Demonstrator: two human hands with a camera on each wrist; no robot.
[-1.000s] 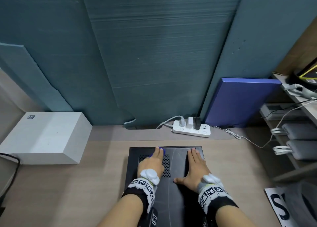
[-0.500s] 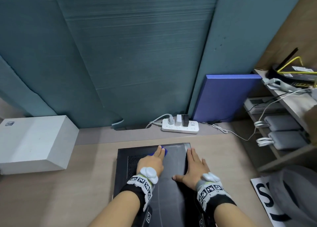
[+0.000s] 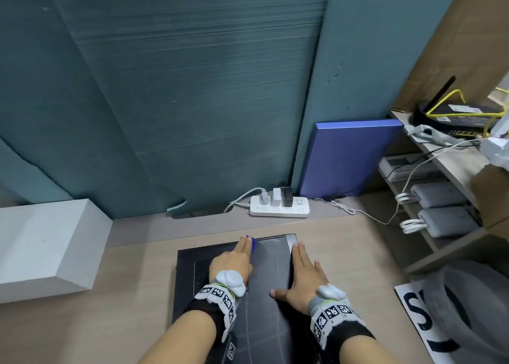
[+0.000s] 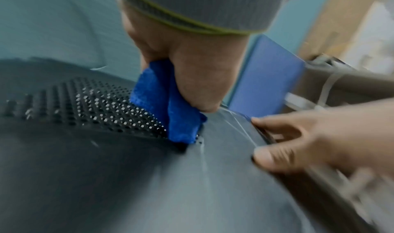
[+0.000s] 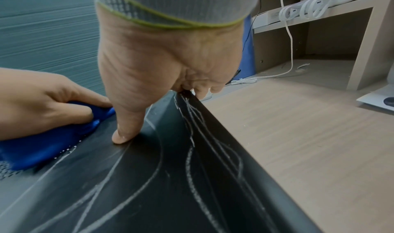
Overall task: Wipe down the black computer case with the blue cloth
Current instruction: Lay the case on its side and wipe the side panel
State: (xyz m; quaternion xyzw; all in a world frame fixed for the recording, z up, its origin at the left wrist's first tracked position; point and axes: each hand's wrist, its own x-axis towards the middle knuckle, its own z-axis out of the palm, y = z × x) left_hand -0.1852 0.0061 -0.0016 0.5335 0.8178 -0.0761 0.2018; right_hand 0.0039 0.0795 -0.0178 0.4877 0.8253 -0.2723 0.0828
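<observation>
The black computer case (image 3: 271, 286) lies flat on the wooden surface (image 3: 110, 308), its broad side panel facing up, with pale chalky streaks (image 5: 192, 160) curving across the dark panel. On the left part of that panel sits a perforated vent grille (image 4: 102, 108). The blue cloth (image 4: 170, 112) is bunched up at the grille's right edge, pressed onto the case under the left hand (image 3: 234, 261), whose thumb and fingers close around the wad; a bit of blue pokes out past the fingertips near the far edge of the case. The right hand (image 3: 301, 281) lies flat along the case's right edge with its fingers straight and spread, thumb tip planted on the panel, gripping nothing. Both wrists wear grey bands with black-and-white marker squares. Beyond the case, a white power strip (image 3: 279, 208) rests against teal foam panels (image 3: 192, 88), with a blue board (image 3: 349, 157) leaning just right of it. A white block (image 3: 46, 242) sits off to the left, and a shelf (image 3: 451, 160) with cables and grey devices stands to the right.
</observation>
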